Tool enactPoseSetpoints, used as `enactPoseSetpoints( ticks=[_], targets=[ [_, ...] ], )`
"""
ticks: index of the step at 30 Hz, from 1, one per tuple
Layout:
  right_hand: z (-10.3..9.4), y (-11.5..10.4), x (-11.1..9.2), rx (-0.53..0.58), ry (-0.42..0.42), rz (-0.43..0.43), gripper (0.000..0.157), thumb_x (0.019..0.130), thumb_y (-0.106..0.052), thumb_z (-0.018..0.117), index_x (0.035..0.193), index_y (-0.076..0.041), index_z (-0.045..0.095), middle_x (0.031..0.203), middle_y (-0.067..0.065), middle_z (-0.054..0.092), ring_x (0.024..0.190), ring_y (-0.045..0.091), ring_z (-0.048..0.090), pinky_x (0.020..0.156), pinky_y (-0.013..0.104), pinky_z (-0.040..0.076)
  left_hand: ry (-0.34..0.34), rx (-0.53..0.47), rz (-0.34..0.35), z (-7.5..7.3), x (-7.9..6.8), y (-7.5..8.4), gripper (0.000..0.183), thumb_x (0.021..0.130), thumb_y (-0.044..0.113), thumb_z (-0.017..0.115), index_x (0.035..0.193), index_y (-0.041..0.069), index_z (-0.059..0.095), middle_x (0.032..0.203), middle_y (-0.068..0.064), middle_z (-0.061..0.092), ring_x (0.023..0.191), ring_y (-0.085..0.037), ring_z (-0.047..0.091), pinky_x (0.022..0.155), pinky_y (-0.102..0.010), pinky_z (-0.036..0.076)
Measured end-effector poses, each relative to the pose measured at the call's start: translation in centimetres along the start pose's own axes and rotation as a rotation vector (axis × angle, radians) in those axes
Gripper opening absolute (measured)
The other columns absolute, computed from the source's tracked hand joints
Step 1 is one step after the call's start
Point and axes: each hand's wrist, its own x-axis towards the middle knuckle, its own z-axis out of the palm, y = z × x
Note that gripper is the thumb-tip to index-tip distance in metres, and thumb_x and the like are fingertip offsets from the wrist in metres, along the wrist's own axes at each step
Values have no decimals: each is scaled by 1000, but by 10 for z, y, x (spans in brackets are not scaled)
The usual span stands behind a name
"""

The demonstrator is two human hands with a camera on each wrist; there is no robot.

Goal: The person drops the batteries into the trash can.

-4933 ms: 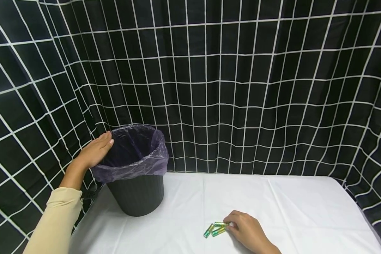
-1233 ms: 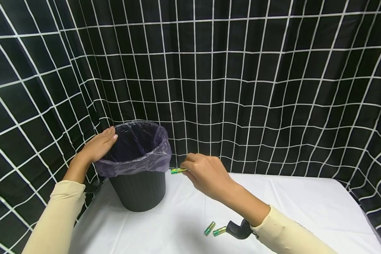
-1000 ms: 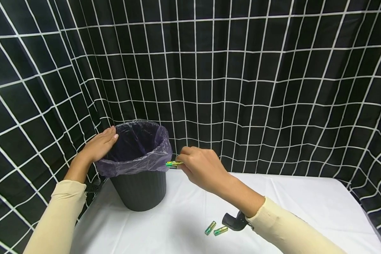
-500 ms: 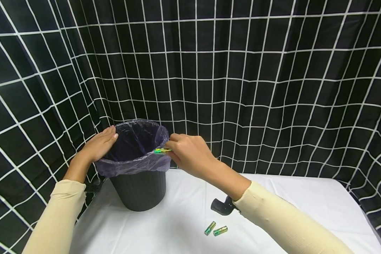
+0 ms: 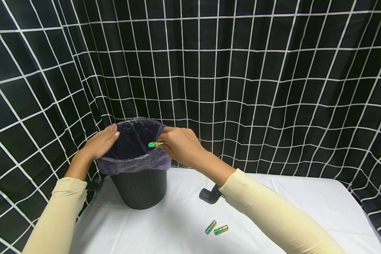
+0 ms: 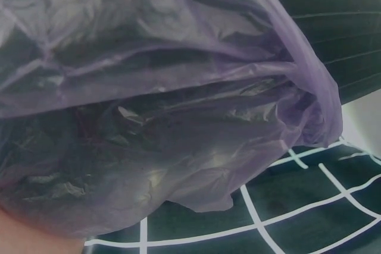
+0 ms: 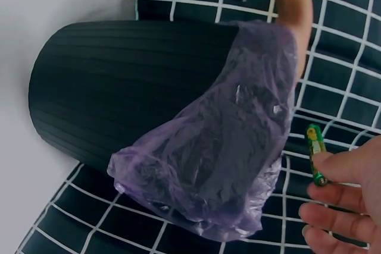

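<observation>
A green and gold battery [image 5: 156, 144] is pinched between the thumb and fingers of my right hand [image 5: 181, 144], over the near right rim of a dark bin [image 5: 139, 190]. In the right wrist view the same battery [image 7: 315, 154] stands clear of the bin's purple plastic liner [image 7: 220, 141]. With straight fingers, my left hand [image 5: 100, 143] rests against the bin's left rim. The left wrist view is mostly filled by the liner [image 6: 178, 99], which hides the fingers. Two more batteries lie on the table, one tilted [image 5: 211, 227] and one beside it [image 5: 221, 230].
A white cloth [image 5: 273, 201] covers the table. Black curtains with a white grid [image 5: 228, 88] close in the back and sides. A black camera mount [image 5: 209, 194] hangs under my right wrist, above the cloth.
My right hand has picked one of three batteries off the table and carried it up and left to the bin's rim. My left hand has stayed at the bin.
</observation>
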Motion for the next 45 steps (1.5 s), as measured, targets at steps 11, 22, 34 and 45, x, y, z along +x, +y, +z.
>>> enactPoseSetpoints(
  ticks=[11, 22, 34, 45],
  targets=[
    [18, 3, 14, 3, -69, 24, 13, 91, -13, 76, 101, -19, 82, 101, -5, 74, 85, 13, 72, 61, 33, 57, 4, -1, -7, 2, 1, -3, 66, 113, 38, 17, 156, -12, 14, 164, -30, 9, 153, -45, 6, 124, -56, 7],
    [21, 8, 10, -6, -53, 38, 19, 90, -16, 79, 109, -15, 80, 102, -1, 74, 80, 15, 72, 58, 30, 55, 3, 4, -3, -2, 2, 1, 66, 113, 37, 17, 155, -13, 15, 164, -30, 11, 153, -45, 7, 124, -56, 8],
    [25, 15, -20, 16, -9, 30, 15, 92, -10, 74, 103, -15, 81, 88, -2, 72, 65, 12, 65, 48, 26, 47, 6, 0, -11, 1, 2, 0, 65, 113, 37, 18, 155, -13, 16, 164, -31, 12, 153, -46, 8, 124, -56, 9],
    [28, 13, -61, 46, 40, 24, 15, 88, -9, 78, 102, -13, 81, 88, -4, 72, 65, 9, 65, 48, 22, 45, 8, 6, -9, 1, 2, -2, 66, 113, 37, 17, 155, -13, 15, 164, -30, 11, 153, -45, 7, 124, -56, 8]
  ],
)
